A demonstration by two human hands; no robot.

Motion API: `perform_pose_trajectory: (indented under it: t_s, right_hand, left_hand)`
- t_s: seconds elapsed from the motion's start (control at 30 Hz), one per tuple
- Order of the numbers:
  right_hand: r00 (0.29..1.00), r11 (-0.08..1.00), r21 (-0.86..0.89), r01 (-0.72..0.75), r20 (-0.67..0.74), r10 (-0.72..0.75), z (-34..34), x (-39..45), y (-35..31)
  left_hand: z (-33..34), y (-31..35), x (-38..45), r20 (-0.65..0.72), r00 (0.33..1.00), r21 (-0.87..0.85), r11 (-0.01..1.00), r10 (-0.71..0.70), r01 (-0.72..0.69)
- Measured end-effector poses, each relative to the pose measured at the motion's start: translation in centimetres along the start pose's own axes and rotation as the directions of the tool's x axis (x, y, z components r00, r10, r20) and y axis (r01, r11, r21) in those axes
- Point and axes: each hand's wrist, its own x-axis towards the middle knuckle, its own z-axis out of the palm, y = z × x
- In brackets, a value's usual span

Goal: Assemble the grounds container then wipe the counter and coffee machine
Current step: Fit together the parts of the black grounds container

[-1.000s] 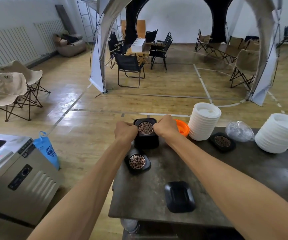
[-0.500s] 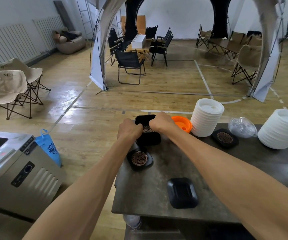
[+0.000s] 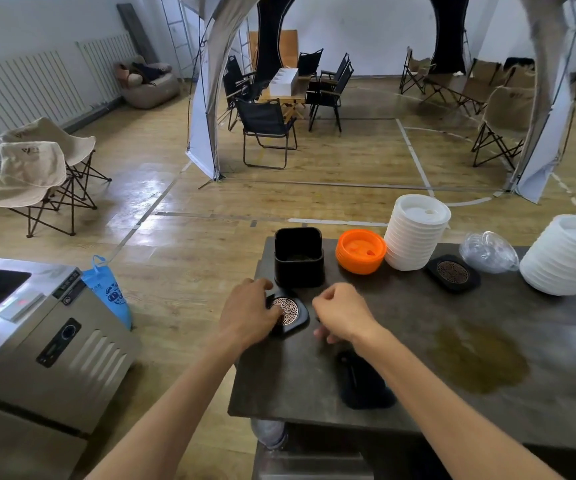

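A black square grounds container (image 3: 299, 260) stands upright and open-topped at the far left of the dark counter (image 3: 452, 344), with a grille insert sunk inside it. Just in front lies a black lid with a round copper grille (image 3: 290, 312). My left hand (image 3: 249, 312) rests on that lid's left side, fingers curled over its edge. My right hand (image 3: 343, 315) hovers to the lid's right, fingers loosely curled, holding nothing I can see. A plain black tray piece (image 3: 362, 381) lies nearer me, partly under my right forearm. Another grille lid (image 3: 453, 273) sits further right.
Orange lids (image 3: 361, 251), a stack of white lids (image 3: 414, 232), a clear plastic lid (image 3: 489, 252) and a larger white stack (image 3: 566, 259) line the counter's far edge. A brownish liquid stain (image 3: 476, 362) spreads at the right. A steel machine (image 3: 37, 327) stands at the left.
Both hands have let go of the grounds container and drawn back toward me. My left hand now rests on the nearer grille lid; the first grille sits down inside the container.
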Motion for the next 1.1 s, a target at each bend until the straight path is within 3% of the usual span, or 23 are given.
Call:
perform_pose_trajectory:
  t_s: [0.07, 0.13, 0.27, 0.33, 0.4, 0.5, 0.57, 0.67, 0.77, 0.83, 0.9, 1.03, 1.1]
  right_hand:
    - [0.997, 0.999, 0.001, -0.042, 0.065, 0.042, 0.6, -0.9, 0.0]
    - [0.997, 1.0, -0.004, -0.023, 0.074, 0.023, 0.8, -1.5, -0.1]
    - [0.997, 0.999, 0.02, -0.037, 0.07, 0.036, 0.3, -2.1, 0.9]
    - [0.999, 0.994, 0.106, -0.009, 0.036, 0.005, -0.1, -2.6, 1.6]
    - [0.999, 0.98, 0.194, 0.049, 0.013, -0.053, -0.4, -3.9, 2.1]
    - [0.991, 0.919, 0.378, 0.112, 0.028, -0.132, -0.1, -6.4, 2.2]
    - [0.991, 0.838, 0.535, 0.109, 0.008, -0.134, 0.1, -7.2, 1.8]
    - [0.989, 0.762, 0.631, 0.145, -0.114, -0.094, -0.4, -6.8, 1.4]
    - [0.964, 0.831, 0.5, 0.244, -0.222, -0.149, -1.6, -5.8, 1.4]
    - [0.966, 0.851, 0.463, 0.248, -0.19, -0.178, -1.9, -5.1, 1.1]
    - [0.976, 0.842, 0.496, 0.213, -0.147, -0.16, -1.7, -4.4, 0.8]
    - [0.967, 0.849, 0.495, 0.183, -0.247, -0.065, -1.7, -3.4, 1.0]
    - [0.978, 0.878, 0.452, 0.158, -0.194, -0.077, -1.5, -3.2, 1.2]
  left_hand:
    - [0.3, 0.5, -0.2, -0.002, 1.0, 0.114, 0.993, 0.024, -0.024]
    - [0.4, 0.9, -0.4, -0.005, 1.0, 0.105, 0.995, 0.0, 0.0]
    - [0.0, 0.8, -1.4, -0.025, 0.986, -0.205, 0.966, -0.164, 0.156]
    - [-0.5, 1.0, -2.5, -0.044, 0.964, -0.465, 0.859, -0.261, 0.211]
    - [-0.9, 1.9, -4.0, 0.007, 0.939, -0.719, 0.651, -0.344, 0.244]
    - [-0.6, 3.6, -5.8, 0.138, 0.923, -0.871, 0.4, -0.359, 0.286]
    - [-0.5, 4.5, -6.5, 0.181, 0.922, -0.899, 0.323, -0.343, 0.296]
    - [-1.0, 5.3, -7.2, 0.17, 0.948, -0.882, 0.388, -0.268, 0.268]
    - [-2.1, 5.3, -7.1, 0.071, 0.97, -0.79, 0.58, -0.234, 0.197]
    - [-2.4, 5.3, -6.4, 0.031, 0.979, -0.734, 0.66, -0.202, 0.16]
    - [-1.9, 5.7, -6.1, 0.074, 0.98, -0.765, 0.62, -0.183, 0.174]
    - [-0.6, 5.9, -6.4, 0.125, 0.963, -0.887, 0.408, -0.238, 0.216]
    - [-0.4, 6.0, -6.6, 0.162, 0.963, -0.922, 0.314, -0.216, 0.225]
